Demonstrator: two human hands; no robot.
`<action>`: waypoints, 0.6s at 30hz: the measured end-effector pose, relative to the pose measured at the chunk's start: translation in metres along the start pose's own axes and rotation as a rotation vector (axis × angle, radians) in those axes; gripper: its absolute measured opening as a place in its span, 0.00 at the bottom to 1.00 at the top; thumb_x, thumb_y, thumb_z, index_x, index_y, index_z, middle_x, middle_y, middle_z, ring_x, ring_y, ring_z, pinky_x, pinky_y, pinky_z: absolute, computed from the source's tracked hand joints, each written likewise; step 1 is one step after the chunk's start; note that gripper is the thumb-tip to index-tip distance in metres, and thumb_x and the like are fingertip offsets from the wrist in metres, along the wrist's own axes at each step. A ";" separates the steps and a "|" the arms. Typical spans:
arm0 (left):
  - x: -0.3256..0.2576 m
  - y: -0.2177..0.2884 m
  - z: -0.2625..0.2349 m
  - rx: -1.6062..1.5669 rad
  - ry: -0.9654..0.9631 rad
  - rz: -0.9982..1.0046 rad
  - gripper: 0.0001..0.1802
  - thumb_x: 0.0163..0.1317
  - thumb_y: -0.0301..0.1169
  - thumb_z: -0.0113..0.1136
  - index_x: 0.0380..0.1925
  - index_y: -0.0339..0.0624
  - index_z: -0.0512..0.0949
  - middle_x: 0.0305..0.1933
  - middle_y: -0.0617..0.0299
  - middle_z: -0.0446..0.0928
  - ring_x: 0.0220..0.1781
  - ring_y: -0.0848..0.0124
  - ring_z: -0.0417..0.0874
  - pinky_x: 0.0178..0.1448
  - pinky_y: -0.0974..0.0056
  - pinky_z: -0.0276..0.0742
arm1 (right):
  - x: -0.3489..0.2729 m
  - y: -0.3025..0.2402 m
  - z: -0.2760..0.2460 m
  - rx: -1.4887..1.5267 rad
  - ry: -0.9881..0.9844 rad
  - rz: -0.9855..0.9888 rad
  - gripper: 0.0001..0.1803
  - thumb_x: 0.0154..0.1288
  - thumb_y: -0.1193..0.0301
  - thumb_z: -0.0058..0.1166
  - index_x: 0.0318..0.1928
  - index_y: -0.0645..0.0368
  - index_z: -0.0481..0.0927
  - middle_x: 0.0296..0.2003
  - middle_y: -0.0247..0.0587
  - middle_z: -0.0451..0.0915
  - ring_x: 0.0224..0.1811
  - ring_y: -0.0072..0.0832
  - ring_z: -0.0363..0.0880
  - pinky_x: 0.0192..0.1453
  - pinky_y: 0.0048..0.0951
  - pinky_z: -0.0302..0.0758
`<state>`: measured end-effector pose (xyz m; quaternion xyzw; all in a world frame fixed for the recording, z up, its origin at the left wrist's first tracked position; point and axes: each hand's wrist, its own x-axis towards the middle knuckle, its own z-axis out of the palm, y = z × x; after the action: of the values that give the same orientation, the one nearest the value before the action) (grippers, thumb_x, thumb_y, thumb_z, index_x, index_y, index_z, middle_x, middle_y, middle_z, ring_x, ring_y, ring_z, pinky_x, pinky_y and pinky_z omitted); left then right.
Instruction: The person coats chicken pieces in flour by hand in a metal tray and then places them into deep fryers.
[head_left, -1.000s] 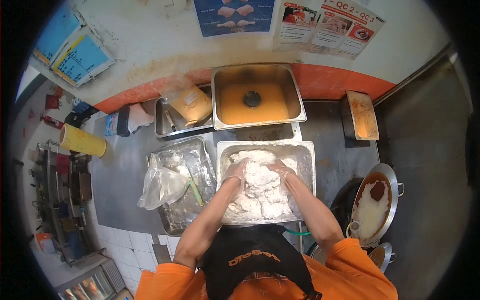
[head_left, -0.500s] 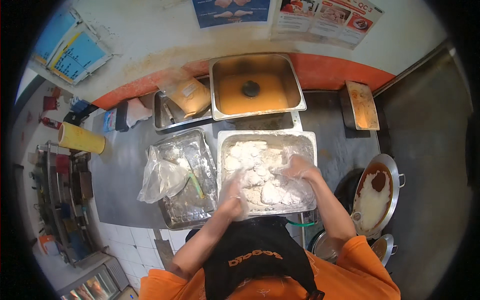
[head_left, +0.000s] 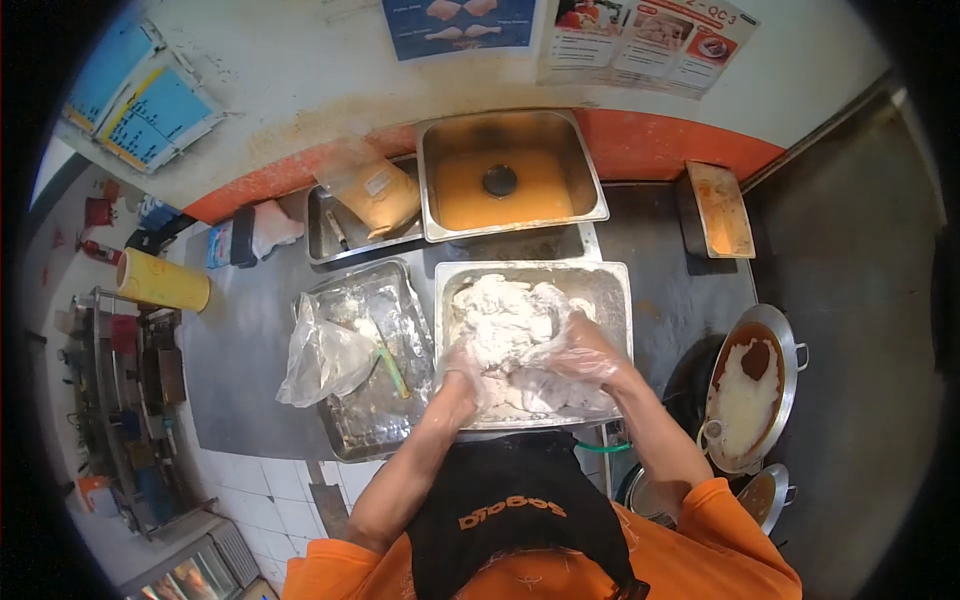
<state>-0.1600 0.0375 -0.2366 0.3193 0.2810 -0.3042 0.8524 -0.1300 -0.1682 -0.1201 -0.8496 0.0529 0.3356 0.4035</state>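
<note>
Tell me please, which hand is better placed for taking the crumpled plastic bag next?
Probably the left hand, at the left side of the floury pan, nearer the bag; the right hand is farther across.

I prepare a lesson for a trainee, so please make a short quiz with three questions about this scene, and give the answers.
1. Where are the left hand and the right hand?
A) Over the wok
B) At the white floury mixture in the rectangular metal pan
C) Over the yellow container

2. True or false: the clear plastic bag lies on the shallow metal tray.

3. Fill in: behind the floury pan, the deep metal pan has ____-coloured contents.

Key: 1. B; 2. True; 3. orange.
</note>
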 end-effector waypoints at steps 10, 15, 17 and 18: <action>-0.015 -0.020 0.001 0.232 -0.002 0.145 0.26 0.70 0.46 0.47 0.59 0.39 0.70 0.54 0.51 0.77 0.53 0.59 0.81 0.58 0.52 0.79 | 0.014 0.090 0.033 -0.817 -0.255 -0.065 0.29 0.44 0.57 0.67 0.40 0.71 0.82 0.38 0.67 0.81 0.45 0.51 0.82 0.56 0.39 0.75; 0.009 -0.020 -0.005 0.131 0.135 -0.071 0.25 0.69 0.45 0.50 0.58 0.38 0.71 0.52 0.55 0.78 0.52 0.61 0.81 0.56 0.54 0.79 | 0.018 0.090 0.041 -0.803 0.011 -0.042 0.29 0.48 0.58 0.64 0.40 0.75 0.80 0.39 0.66 0.81 0.45 0.51 0.82 0.54 0.36 0.76; 0.016 -0.017 -0.008 0.029 0.108 -0.115 0.26 0.68 0.46 0.51 0.57 0.38 0.71 0.52 0.56 0.78 0.51 0.61 0.81 0.56 0.54 0.78 | 0.010 0.074 0.028 -0.754 0.035 -0.032 0.31 0.48 0.57 0.65 0.41 0.76 0.79 0.40 0.66 0.81 0.45 0.52 0.82 0.53 0.37 0.76; 0.016 -0.019 -0.013 -0.067 0.100 -0.170 0.27 0.67 0.47 0.51 0.57 0.38 0.72 0.52 0.56 0.78 0.51 0.61 0.81 0.57 0.54 0.78 | 0.007 0.067 0.024 -0.679 -0.029 0.019 0.33 0.48 0.55 0.66 0.43 0.75 0.79 0.40 0.66 0.81 0.46 0.52 0.82 0.53 0.38 0.76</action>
<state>-0.1660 0.0295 -0.2629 0.2805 0.3591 -0.3496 0.8186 -0.1611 -0.1944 -0.1784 -0.9301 -0.0599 0.3498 0.0950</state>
